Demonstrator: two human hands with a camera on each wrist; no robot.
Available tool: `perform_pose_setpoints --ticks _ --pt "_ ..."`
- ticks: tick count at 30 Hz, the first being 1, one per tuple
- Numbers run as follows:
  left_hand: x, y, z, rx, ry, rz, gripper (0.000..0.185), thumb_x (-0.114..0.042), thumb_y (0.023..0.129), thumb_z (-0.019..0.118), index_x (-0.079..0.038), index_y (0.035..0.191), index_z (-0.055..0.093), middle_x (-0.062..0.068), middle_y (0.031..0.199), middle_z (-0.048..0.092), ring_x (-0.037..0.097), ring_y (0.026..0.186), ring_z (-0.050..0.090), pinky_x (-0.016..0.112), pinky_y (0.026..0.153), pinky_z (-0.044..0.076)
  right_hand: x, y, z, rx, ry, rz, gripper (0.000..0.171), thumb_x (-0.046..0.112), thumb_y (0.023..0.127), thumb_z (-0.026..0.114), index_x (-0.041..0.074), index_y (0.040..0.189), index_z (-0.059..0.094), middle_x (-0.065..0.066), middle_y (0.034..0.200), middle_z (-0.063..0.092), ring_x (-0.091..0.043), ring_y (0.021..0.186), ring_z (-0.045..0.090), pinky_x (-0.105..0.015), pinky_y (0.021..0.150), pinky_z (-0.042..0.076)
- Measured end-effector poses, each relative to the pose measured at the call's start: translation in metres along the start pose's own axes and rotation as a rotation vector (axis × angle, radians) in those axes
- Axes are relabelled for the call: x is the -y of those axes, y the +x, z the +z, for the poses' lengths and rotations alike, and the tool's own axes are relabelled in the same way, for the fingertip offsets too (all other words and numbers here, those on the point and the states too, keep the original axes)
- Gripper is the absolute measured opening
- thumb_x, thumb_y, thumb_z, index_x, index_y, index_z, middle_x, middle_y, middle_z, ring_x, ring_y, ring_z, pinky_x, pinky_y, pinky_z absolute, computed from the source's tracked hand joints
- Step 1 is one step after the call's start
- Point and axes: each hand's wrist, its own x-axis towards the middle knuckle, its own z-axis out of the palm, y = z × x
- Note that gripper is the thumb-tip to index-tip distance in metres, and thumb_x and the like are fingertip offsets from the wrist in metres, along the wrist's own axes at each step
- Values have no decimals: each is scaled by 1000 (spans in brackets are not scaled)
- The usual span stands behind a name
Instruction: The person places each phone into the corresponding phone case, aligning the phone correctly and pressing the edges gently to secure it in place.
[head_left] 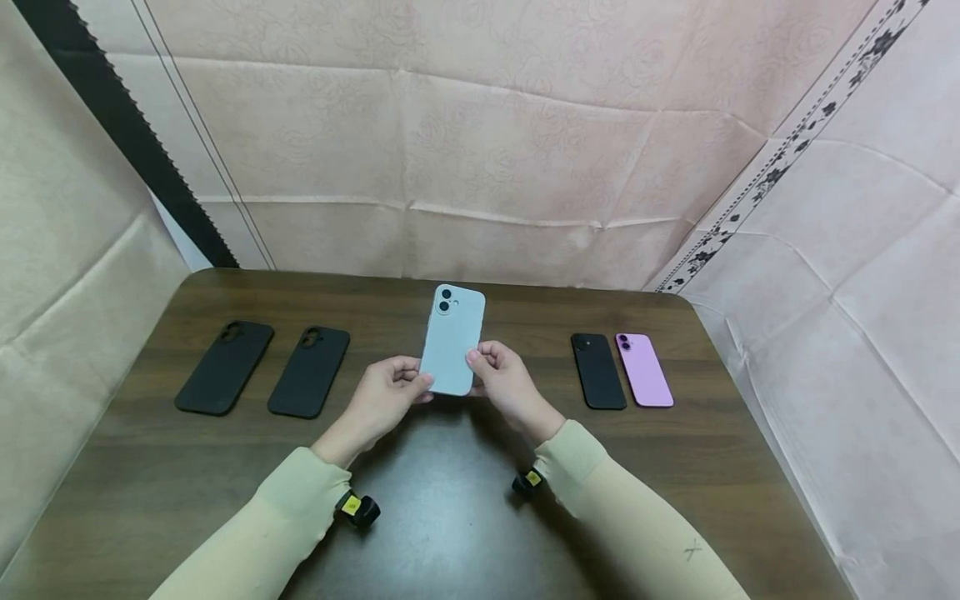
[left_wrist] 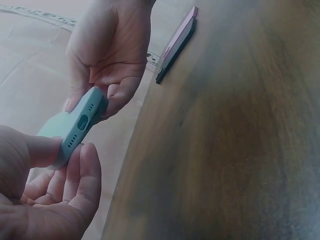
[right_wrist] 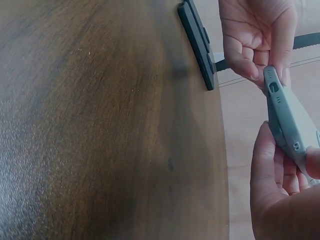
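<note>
A phone in a light-blue case (head_left: 454,337) is held above the middle of the table, its back with two dark camera lenses turned up. My left hand (head_left: 392,388) pinches its lower left corner, thumb on the back and fingers beneath. At the lower right side, my right hand (head_left: 510,385) grips it in the same way. Both wrist views show the case's bottom edge, with a port opening and rows of small holes; there the left hand (left_wrist: 50,185) and right hand (right_wrist: 280,185) hold opposite edges. The phone's screen side is hidden.
Two black phone cases (head_left: 225,368) (head_left: 309,372) lie on the left of the brown wooden table (head_left: 442,517). To the right lie a small black phone (head_left: 598,372) and a purple phone (head_left: 645,371), side by side. Pale cloth (head_left: 480,150) hangs behind the table and at both sides.
</note>
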Motion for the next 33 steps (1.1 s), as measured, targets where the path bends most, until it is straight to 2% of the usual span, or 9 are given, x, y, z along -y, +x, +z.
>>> perform_pose_setpoints --ticks 8,14,17,22,27,33 --pt "2 0 0 -12 28 5 21 -11 95 63 3 111 61 15 97 64 29 87 68 38 80 56 1 0 1 4 -1 5 27 25 101 52 0 111 55 -15 106 66 -25 92 67 -40 75 57" --pt "5 1 -1 2 10 -29 23 -12 96 62 2 114 60 15 101 64 34 93 66 39 82 55 2 0 1 12 -15 -16 26 24 101 52 0 110 55 -15 105 66 -24 92 66 -40 75 57" --pt "6 1 -3 12 7 -43 24 -14 97 60 0 117 59 14 104 64 31 96 66 38 83 55 3 0 2 25 -21 -22 26 23 101 52 -1 110 55 -15 105 66 -23 91 66 -41 75 57" --pt "2 1 -7 -8 58 -9 28 -19 98 59 -3 122 57 12 108 65 22 96 64 42 83 54 4 -1 4 77 -31 -17 26 23 101 52 -1 111 54 -15 106 67 -24 90 67 -43 77 56" --pt "-1 1 -9 -14 90 -13 28 -19 98 58 -3 121 58 11 109 65 21 95 64 43 83 54 4 -1 5 92 -38 -6 26 23 100 54 0 111 55 -15 107 67 -25 91 67 -41 76 57" --pt "-2 0 -9 -34 80 -24 27 -18 99 57 -2 121 59 11 108 66 22 93 63 44 83 53 2 -2 4 106 -37 17 30 27 98 58 1 114 56 -13 110 67 -27 96 66 -42 79 56"
